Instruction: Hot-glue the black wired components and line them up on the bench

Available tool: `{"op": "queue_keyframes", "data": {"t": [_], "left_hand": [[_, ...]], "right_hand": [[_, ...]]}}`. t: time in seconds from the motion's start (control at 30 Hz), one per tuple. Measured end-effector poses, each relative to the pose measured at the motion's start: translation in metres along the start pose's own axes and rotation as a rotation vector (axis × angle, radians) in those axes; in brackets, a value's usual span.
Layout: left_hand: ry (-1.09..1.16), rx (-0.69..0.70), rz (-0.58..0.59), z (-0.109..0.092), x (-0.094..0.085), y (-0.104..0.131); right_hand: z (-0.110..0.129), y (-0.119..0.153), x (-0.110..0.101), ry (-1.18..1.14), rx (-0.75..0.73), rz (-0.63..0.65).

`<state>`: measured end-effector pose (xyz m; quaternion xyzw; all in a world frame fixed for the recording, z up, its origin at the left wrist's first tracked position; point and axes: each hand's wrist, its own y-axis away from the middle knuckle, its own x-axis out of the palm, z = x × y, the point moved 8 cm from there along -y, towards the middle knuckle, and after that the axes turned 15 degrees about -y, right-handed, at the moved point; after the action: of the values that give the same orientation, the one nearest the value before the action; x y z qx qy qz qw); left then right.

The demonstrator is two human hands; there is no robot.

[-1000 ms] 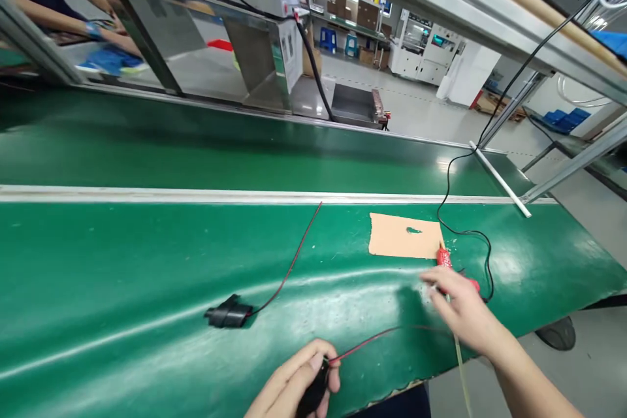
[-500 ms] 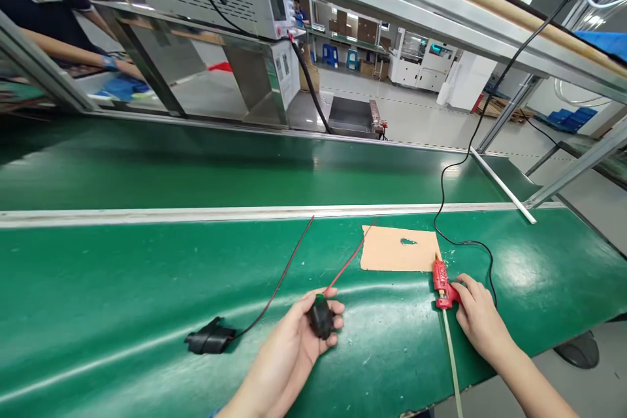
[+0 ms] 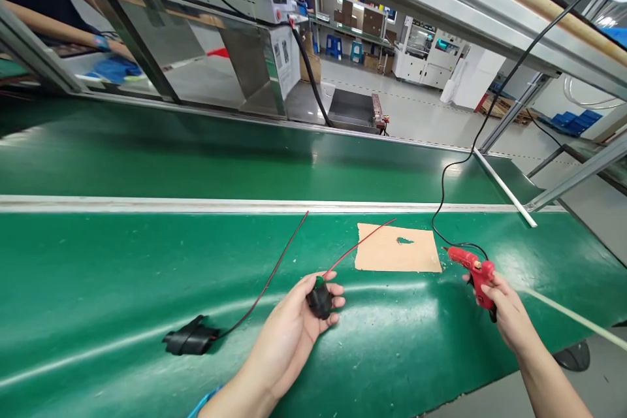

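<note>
In my left hand (image 3: 294,330) is a small black rounded part (image 3: 320,300) with a green spot on top, held by the fingers over the green work surface. A thin red wire (image 3: 353,247) runs from it toward the upper right. My right hand (image 3: 507,307) grips a red hot glue gun (image 3: 477,269) by its handle, nozzle pointing left. A long pale glue stick (image 3: 568,305) sticks out of the gun's rear. To the left lies a black taped bundle (image 3: 192,337) with its own dark red wire (image 3: 267,281).
A tan cardboard piece (image 3: 394,249) with a torn hole lies between my hands. The black cord (image 3: 443,183) hangs from the frame down to the glue gun. A white strip (image 3: 507,189) rests at the right. Behind a metal frame, another person's arm (image 3: 53,26) shows at upper left.
My right hand has closed round the glue gun's handle and lifted it off the surface, turning it so the glue stick swings right. The left hand's red wire tip has shifted right.
</note>
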<state>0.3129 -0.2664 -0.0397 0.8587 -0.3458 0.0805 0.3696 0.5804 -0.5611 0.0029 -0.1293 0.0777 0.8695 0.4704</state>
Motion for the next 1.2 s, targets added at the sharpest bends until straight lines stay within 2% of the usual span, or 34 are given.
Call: {"op": "queue_keyframes", "data": {"t": [0.1, 0.2, 0.4, 0.5, 0.7, 0.83, 1.03, 1.2], "left_hand": [[-0.013, -0.048, -0.001, 0.008, 0.009, -0.007], [-0.010, -0.053, 0.006, 0.010, 0.017, -0.009], [0.003, -0.013, -0.042, 0.003, 0.013, -0.012], [-0.019, -0.011, -0.029, 0.010, 0.014, -0.015], [-0.157, -0.096, 0.098, 0.041, 0.026, -0.014], [-0.229, -0.125, 0.143, 0.050, 0.030, -0.007], [-0.267, -0.093, 0.185, 0.052, 0.033, 0.000], [-0.263, -0.106, 0.186, 0.057, 0.033, 0.002]], "right_hand": [[-0.001, -0.004, 0.002, -0.095, 0.084, -0.028], [-0.002, -0.006, 0.012, -0.141, 0.128, -0.047], [0.010, -0.014, 0.047, -0.236, 0.160, 0.013], [0.020, -0.015, 0.057, -0.275, 0.179, 0.065], [0.031, 0.007, 0.072, -0.282, 0.226, 0.170], [0.031, 0.032, 0.092, -0.270, 0.242, 0.269], [0.033, 0.056, 0.115, -0.092, 0.158, 0.366], [0.059, 0.061, 0.124, 0.102, -0.065, 0.404]]}}
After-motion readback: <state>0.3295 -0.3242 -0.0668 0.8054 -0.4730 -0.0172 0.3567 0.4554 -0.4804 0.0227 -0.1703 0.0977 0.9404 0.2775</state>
